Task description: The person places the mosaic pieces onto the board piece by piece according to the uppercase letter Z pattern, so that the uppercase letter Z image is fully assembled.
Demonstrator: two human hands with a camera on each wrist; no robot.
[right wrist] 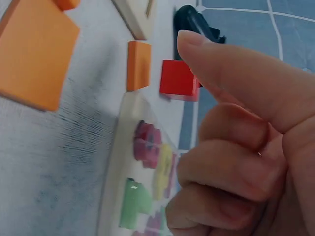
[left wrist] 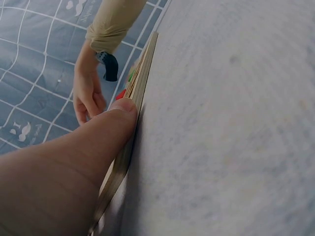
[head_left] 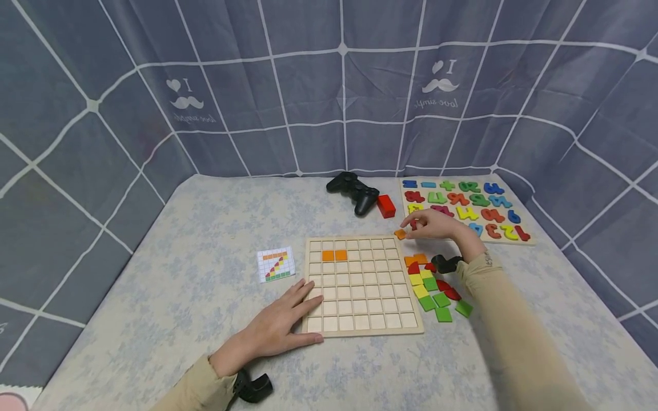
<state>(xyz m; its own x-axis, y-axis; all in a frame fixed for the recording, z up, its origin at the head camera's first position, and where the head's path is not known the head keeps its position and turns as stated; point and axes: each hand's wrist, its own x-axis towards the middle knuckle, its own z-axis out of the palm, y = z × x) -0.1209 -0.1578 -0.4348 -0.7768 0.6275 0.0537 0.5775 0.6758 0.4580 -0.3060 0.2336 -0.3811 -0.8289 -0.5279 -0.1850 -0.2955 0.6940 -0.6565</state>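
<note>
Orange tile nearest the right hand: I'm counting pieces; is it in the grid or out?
Out: the orange tile lies by the far right corner of the wooden board, outside its cells.

A wooden board (left wrist: 144, 69), which we view almost edge-on, lies on the pale, mottled tabletop (left wrist: 221, 123). Along the board's near edge we note the left hand (left wrist: 64, 157), its thumb (left wrist: 123, 109) extended and touching the rim. Farther off, past the board, we see the right hand (left wrist: 88, 93), fingers loosely bent; we cannot tell whether they hold anything. Above it come a black band (left wrist: 110, 66) and a beige sleeve (left wrist: 112, 24). Slivers of a red piece (left wrist: 121, 94) and a green piece (left wrist: 131, 75) show behind the board's near edge, the red closer to the thumb. Beyond the tabletop we find a blue-grey curtain (left wrist: 37, 64) with white grid lines.
</note>
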